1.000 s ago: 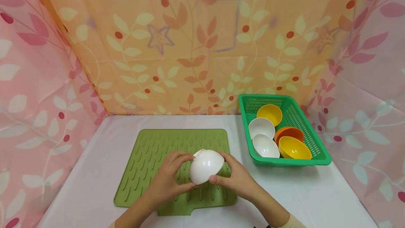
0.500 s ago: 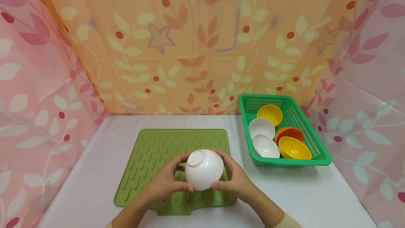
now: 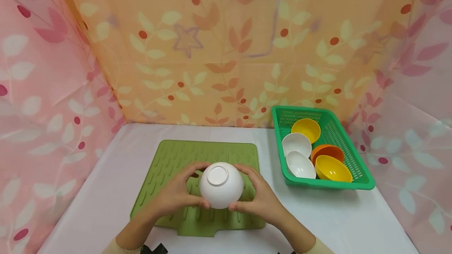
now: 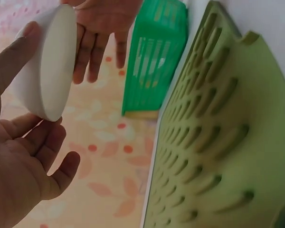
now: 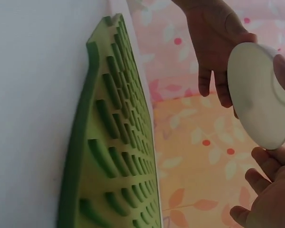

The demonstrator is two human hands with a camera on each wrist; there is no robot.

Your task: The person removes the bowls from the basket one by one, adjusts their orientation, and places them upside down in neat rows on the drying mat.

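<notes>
A white bowl (image 3: pixel 221 191) is held upside down above the green ridged mat (image 3: pixel 197 228), its round foot facing up toward the head camera. My left hand (image 3: pixel 176 193) pinches its left side between thumb and fingers. On the opposite side my right hand (image 3: pixel 259 197) grips it the same way, thumb near the close rim. In the left wrist view the bowl (image 4: pixel 50 66) shows its open side turned toward the mat (image 4: pixel 237 128), with air between them. The right wrist view shows the pale inside of the bowl (image 5: pixel 256 95) too.
A green plastic basket (image 3: pixel 330 184) stands at the back right of the white table (image 3: pixel 310 216). It holds two white bowls (image 3: pixel 300 166), yellow bowls (image 3: pixel 333 169) and an orange bowl (image 3: pixel 326 151). Flowered curtains (image 3: pixel 226 50) close off the back and sides.
Both hands have turned the bowl from tilted on its side to upside down, so its foot now faces the head camera. They have shifted slightly left. The head view has shifted a little.
</notes>
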